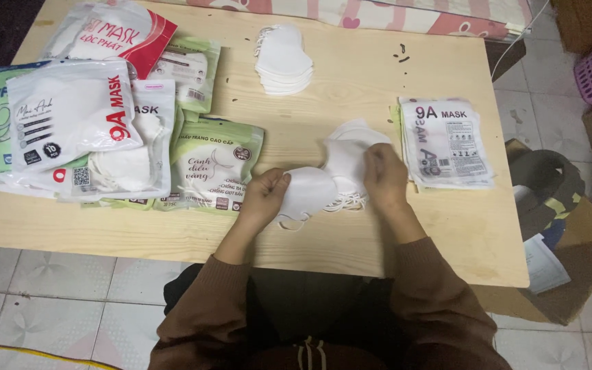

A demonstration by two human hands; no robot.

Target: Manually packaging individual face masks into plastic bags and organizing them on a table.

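Hands meet over the pale wooden table (447,240): the left hand (263,195) pinches a folded white face mask (307,192), the right hand (385,175) grips a loose white mask pile (347,154). Beyond sits a neat white mask stack (282,58).

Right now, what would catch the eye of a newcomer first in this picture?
First, the left hand and right hand at the table's near edge, each gripping white folded masks. Next, the heap of printed mask bags on the left of the wooden table. A smaller stack of masks lies at the far side, flat empty bags on the right.
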